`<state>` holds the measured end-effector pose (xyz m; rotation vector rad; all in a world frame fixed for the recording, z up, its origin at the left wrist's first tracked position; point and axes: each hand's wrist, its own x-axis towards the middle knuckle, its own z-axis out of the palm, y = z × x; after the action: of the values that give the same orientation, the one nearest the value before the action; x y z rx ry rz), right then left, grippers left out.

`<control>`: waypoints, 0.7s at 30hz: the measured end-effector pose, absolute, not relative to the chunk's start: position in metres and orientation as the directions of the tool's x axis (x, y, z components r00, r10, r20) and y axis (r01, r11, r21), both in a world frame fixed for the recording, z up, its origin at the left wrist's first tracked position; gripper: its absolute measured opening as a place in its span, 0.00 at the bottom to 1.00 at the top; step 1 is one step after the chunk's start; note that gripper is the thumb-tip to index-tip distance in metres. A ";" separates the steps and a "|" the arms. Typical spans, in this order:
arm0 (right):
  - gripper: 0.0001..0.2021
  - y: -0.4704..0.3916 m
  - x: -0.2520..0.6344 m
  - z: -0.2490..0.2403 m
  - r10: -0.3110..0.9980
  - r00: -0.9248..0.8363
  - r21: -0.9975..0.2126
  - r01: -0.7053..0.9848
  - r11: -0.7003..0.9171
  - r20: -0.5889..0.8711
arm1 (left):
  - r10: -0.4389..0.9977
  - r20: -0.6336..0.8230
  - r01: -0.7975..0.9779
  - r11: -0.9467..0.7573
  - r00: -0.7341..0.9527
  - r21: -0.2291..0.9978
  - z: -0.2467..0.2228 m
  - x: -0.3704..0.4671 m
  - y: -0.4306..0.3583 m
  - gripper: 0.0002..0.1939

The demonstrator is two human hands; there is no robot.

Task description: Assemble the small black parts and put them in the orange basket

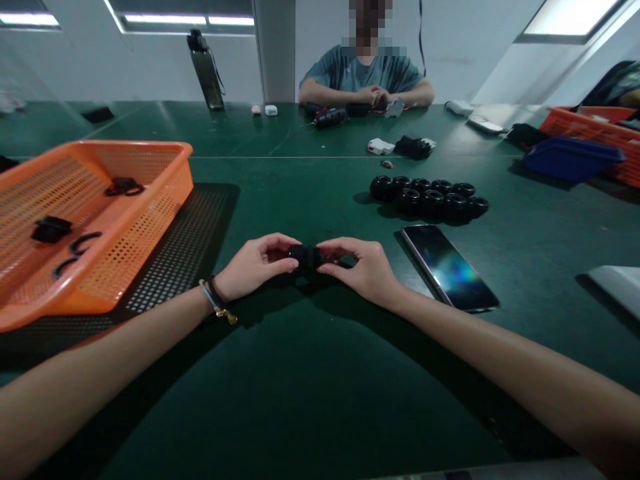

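Both hands meet at a small black cylindrical part [307, 256] above the green table [300, 373]. My left hand [257, 265] pinches its left end between thumb and fingers, while my right hand [361, 270] grips the right end the same way. The part lies sideways, with a thicker ring around its middle; the fingers cover both its ends. Beyond my right hand, several glossy black round parts with holes in their tops [433, 200] stand grouped in two rows. A smartphone [450, 267] lies to the right of that hand.
An orange perforated basket [160, 230] on the left holds a few black parts and rings. Across the table sits a person [365, 77], near a power drill [330, 118]. A bottle [206, 73], gloves [415, 147], a blue bin [573, 160] and another orange basket [600, 137] stand farther off.
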<state>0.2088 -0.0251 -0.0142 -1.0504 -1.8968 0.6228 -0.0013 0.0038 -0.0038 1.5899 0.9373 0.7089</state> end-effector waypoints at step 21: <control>0.11 -0.025 0.210 -0.016 0.822 -0.292 -0.678 0.465 0.569 0.490 | 0.868 -0.042 0.223 -0.080 0.495 0.972 -0.001 0.000 0.003 0.20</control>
<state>0.2096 -0.0251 -0.0157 -1.0357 -1.9391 0.5215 0.0000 0.0029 -0.0013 1.5955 0.9627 0.7036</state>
